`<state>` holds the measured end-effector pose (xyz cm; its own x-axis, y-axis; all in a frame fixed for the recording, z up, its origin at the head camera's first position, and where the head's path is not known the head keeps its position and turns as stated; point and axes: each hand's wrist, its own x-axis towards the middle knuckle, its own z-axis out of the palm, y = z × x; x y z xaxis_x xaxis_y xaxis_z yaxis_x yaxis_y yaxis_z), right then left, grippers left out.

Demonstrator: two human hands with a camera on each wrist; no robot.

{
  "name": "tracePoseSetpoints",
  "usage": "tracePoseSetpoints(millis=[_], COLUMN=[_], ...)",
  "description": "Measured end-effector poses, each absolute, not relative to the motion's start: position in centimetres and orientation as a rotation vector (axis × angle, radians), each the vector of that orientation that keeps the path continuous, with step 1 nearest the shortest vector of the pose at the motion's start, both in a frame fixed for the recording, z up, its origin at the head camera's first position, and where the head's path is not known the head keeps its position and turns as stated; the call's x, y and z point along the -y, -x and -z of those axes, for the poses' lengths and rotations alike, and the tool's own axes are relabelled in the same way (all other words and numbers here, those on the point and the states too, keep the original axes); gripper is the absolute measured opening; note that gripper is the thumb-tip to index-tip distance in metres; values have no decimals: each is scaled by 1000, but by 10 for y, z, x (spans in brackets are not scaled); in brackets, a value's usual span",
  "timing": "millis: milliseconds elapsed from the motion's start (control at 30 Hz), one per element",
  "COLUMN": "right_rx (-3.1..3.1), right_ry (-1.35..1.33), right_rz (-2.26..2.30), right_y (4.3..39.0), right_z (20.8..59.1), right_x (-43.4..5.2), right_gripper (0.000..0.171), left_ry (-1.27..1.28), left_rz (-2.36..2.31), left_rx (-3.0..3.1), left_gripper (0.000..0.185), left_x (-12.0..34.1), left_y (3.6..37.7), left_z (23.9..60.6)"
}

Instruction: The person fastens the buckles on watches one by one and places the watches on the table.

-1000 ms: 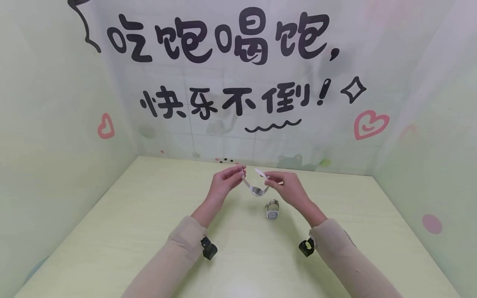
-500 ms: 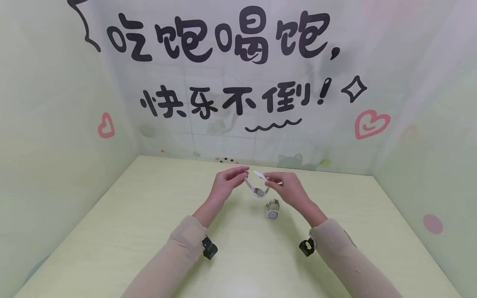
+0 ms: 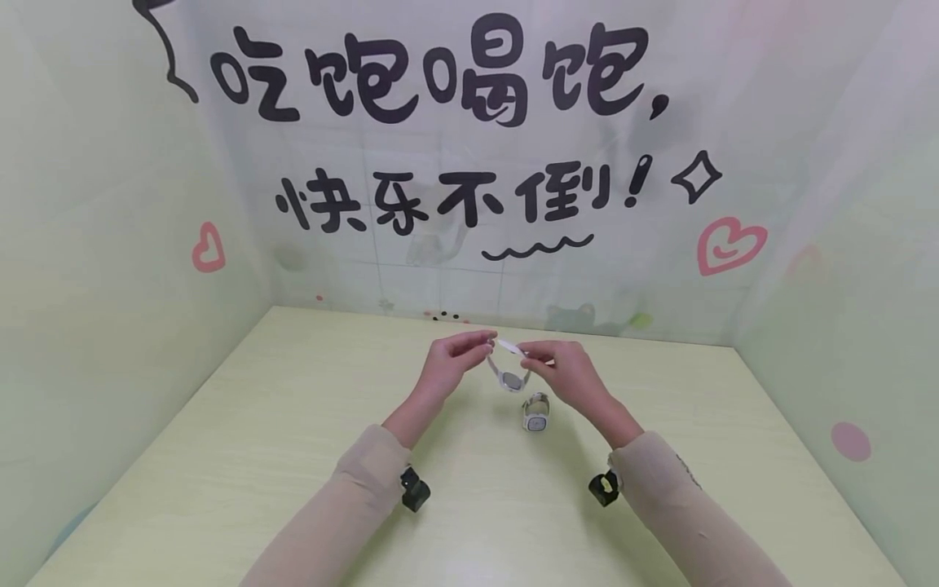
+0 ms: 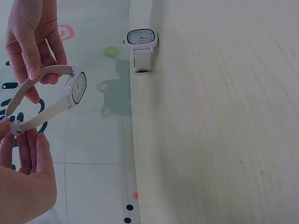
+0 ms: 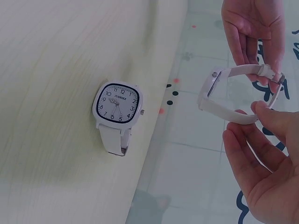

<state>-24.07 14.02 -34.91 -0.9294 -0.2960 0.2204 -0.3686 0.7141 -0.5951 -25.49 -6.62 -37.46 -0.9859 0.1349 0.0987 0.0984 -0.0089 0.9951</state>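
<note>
A white wristwatch (image 3: 511, 381) hangs above the table between both hands, its dial low and its strap bent into a loop. My left hand (image 3: 453, 363) pinches the buckle end of that strap, seen close up in the left wrist view beside the buckle (image 4: 17, 127). The other strap half (image 5: 229, 113) is between the thumb and fingers of my right hand (image 3: 570, 373). In the right wrist view, this strap's tip comes up to the buckle; whether it passes through cannot be made out. A second white wristwatch (image 5: 116, 105) stands on the table below, dial showing, strap closed.
The pale wooden table (image 3: 257, 456) reaches back to a printed wall sheet (image 3: 411, 285) with large black characters and pink hearts. Side sheets border the table at left and right. A small black device (image 3: 414, 489) sits at the left cuff and another black device (image 3: 604, 487) at the right.
My left hand has moved slightly right, and the gap between the two strap ends has narrowed. My right hand has hardly shifted. The watch on the table stays put.
</note>
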Motion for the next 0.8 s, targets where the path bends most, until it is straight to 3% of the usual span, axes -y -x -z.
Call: tracePoseSetpoints(millis=[800], right_rx=[2794], right_ry=[-606], right_rz=[-963], right_y=[240], right_z=[346], right_x=[-136], right_gripper=[27], left_ry=[-319], left_rz=[-2080], left_rx=[-2284], left_gripper=[32], left_x=[61], left_y=[255], left_z=[378])
